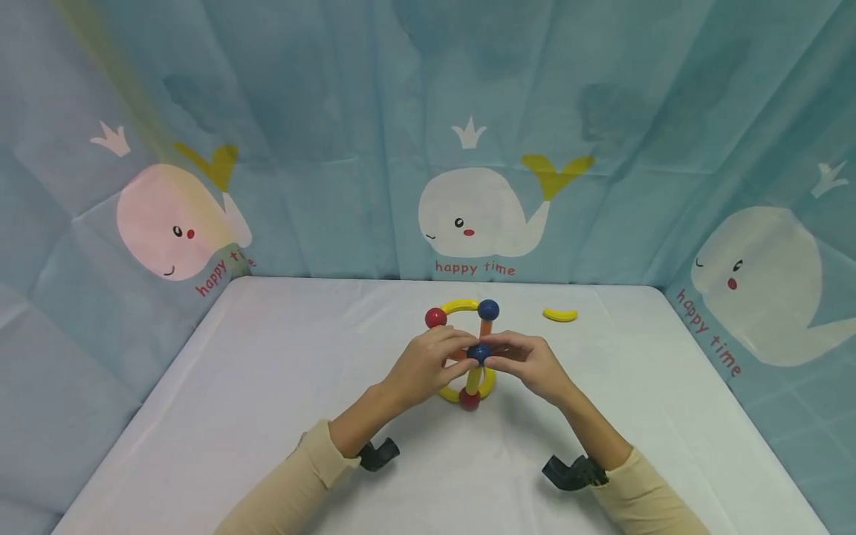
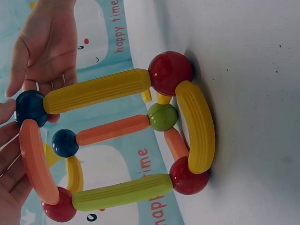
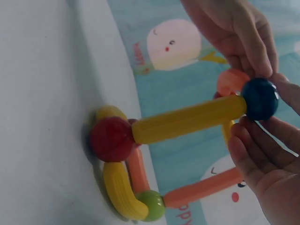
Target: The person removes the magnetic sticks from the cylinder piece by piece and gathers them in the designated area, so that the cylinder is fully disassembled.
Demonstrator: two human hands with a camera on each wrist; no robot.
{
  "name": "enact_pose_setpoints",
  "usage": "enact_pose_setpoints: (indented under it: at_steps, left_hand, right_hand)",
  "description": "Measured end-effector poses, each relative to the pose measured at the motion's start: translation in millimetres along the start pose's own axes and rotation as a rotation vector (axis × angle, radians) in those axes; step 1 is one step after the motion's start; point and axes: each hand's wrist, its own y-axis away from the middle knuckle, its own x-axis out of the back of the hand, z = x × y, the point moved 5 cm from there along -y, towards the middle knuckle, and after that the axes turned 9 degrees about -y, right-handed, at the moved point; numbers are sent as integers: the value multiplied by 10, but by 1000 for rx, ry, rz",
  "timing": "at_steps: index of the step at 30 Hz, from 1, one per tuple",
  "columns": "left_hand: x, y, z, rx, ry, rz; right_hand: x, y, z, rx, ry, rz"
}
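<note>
A magnetic stick-and-ball frame stands on the table, its upper corner a blue ball point(image 1: 478, 353). From the left, my left hand point(image 1: 428, 364) pinches this ball with thumb and fingers, close to a curved orange stick point(image 2: 37, 161). On the other side my right hand point(image 1: 535, 364) grips the same ball between thumb and fingertips. Below it runs a straight yellow stick point(image 3: 190, 119) down to a red ball point(image 3: 111, 138) at the base. A green stick point(image 2: 122, 192), a green ball point(image 2: 162, 116) and a second blue ball point(image 1: 488, 310) belong to the frame too.
A loose curved yellow stick point(image 1: 560, 315) lies to the right behind the frame. The white table point(image 1: 267, 357) meets a blue whale-print curtain point(image 1: 321, 148) at the back and sides. Dark wrist mounts point(image 1: 568, 473) hang below both forearms.
</note>
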Motion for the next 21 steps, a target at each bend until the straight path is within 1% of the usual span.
enact_pose_setpoints:
  at_steps: [3,6,9,12,15,17,19,21]
  left_hand:
    - [6,9,-6,3,-9,0]
    - [51,24,-17,14,-25,14]
    - [122,65,-62,41,-26,49]
    - [192,148,-176,109,-8,117]
    - [233,255,-336,222,31,175]
    - [230,332,-455,334,101,194]
    - [196,405,-560,458,192,184]
    - [132,472,-639,584,286,147]
  right_hand:
    - [-42,3,28,-12,-33,8]
    - [-64,1,47,-20,-56,21]
    - [-84,1,57,-38,-70,32]
    - [-101,7,54,-48,-72,38]
    - [-107,10,56,-50,-78,40]
    - [-111,11,55,-47,-93,36]
    - [-114,11,57,-45,-109,33]
    - [-118,10,60,-45,-120,29]
